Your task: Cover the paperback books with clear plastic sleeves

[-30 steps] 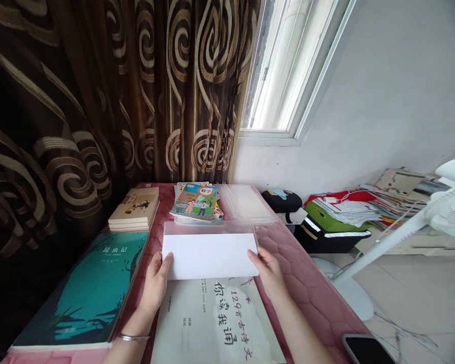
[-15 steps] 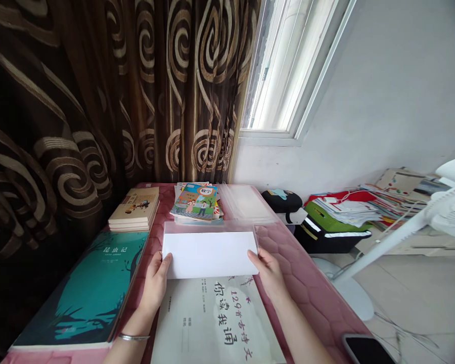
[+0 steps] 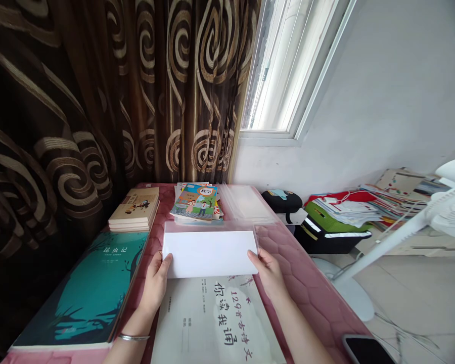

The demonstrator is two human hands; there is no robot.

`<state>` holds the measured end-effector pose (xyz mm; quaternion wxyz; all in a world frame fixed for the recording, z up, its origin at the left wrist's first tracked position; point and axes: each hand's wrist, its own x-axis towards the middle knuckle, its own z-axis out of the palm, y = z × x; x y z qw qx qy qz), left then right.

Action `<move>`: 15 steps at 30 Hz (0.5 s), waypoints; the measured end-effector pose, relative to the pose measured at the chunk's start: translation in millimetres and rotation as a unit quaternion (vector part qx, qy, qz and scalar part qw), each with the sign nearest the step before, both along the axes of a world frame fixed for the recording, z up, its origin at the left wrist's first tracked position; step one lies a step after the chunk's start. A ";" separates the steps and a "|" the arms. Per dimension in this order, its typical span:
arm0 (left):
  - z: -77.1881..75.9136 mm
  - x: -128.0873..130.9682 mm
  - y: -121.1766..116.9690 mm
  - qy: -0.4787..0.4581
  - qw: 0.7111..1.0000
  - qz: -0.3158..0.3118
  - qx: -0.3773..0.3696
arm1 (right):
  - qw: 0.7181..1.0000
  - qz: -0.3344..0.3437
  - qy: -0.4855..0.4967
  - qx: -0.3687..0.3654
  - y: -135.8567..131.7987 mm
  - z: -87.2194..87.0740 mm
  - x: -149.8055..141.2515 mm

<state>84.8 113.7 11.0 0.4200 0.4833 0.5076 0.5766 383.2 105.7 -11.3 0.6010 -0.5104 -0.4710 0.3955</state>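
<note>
Both hands hold a clear plastic book cover (image 3: pixel 212 227) by its left and right edges. A blank white panel (image 3: pixel 212 254) shows inside it, with a strip of bare plastic along the far side. My left hand (image 3: pixel 158 278) pinches the left edge, thumb on top. On the right edge, my right hand (image 3: pixel 267 273) grips the same way. Just below lies a pale grey-green book (image 3: pixel 197 323) with large Chinese characters, its far end hidden under the white panel. Whether the panel is part of this book I cannot tell.
A teal book (image 3: pixel 94 288) lies at left, below a stack of tan books (image 3: pixel 134 207). Colourful textbooks (image 3: pixel 195 201) and clear plastic covers (image 3: pixel 246 202) sit at the back of the pink quilted surface (image 3: pixel 307 293). A phone (image 3: pixel 367 349) is near right; a white fan (image 3: pixel 387 245) stands beyond.
The white panel has shifted very slightly away from me, along with its near edge. Both hands keep their grip at nearly the same spots.
</note>
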 end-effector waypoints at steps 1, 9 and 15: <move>-0.3 -0.1 0.0 0.000 1.000 0.002 0.000 | 1.000 -0.003 -0.008 -0.001 -0.1 -0.2 0.2; -2.5 -1.3 1.6 0.004 1.000 -0.008 0.002 | 1.000 0.012 0.008 0.016 0.0 -1.4 0.8; -0.4 0.0 1.0 0.000 1.000 -0.015 0.003 | 1.000 0.001 0.005 0.008 0.0 -0.1 0.0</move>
